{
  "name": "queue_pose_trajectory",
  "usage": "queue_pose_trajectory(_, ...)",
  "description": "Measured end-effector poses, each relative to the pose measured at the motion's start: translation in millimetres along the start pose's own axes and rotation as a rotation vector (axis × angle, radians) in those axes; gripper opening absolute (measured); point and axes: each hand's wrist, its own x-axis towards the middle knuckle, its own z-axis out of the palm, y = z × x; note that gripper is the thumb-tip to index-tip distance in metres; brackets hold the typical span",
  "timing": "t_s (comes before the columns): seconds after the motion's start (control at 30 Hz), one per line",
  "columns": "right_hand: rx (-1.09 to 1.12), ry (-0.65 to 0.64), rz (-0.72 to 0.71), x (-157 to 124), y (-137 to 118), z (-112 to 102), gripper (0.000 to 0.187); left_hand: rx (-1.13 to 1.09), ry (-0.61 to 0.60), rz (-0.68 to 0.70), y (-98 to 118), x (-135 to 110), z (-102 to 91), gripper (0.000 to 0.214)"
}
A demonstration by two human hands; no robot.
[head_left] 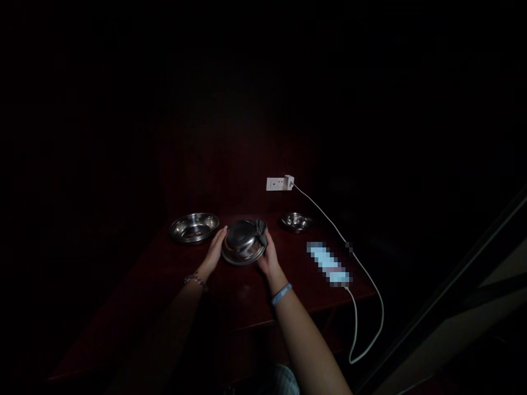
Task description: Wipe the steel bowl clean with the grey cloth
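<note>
Between my hands is a shiny metal bowl (pixel 242 244), tilted with its underside facing up, held over the dark red table. My left hand (pixel 214 252) grips its left rim, fingers along the edge. On the right side, my right hand (pixel 269 255) holds the bowl and a dark grey cloth (pixel 262 231) pressed against it. A wider metal bowl (pixel 194 237) sits upright on the table to the left, with a small reddish mark inside. Behind my right hand stands a smaller metal bowl (pixel 296 221), also upright.
The dark red table (pixel 230 299) meets a wall with a white socket (pixel 275 184). From its charger (pixel 289 181), a white cable (pixel 379 296) loops past the table's right edge to a lit, blurred-out device (pixel 328 264). The surroundings are very dark.
</note>
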Motion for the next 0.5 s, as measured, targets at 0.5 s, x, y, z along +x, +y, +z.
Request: queue_pose_trajectory(0.5, -0.040, -0.016, -0.031, -2, 4, 6, 0.029, 0.030, -0.034, -0.075, 22, -16, 3.7, 0.073)
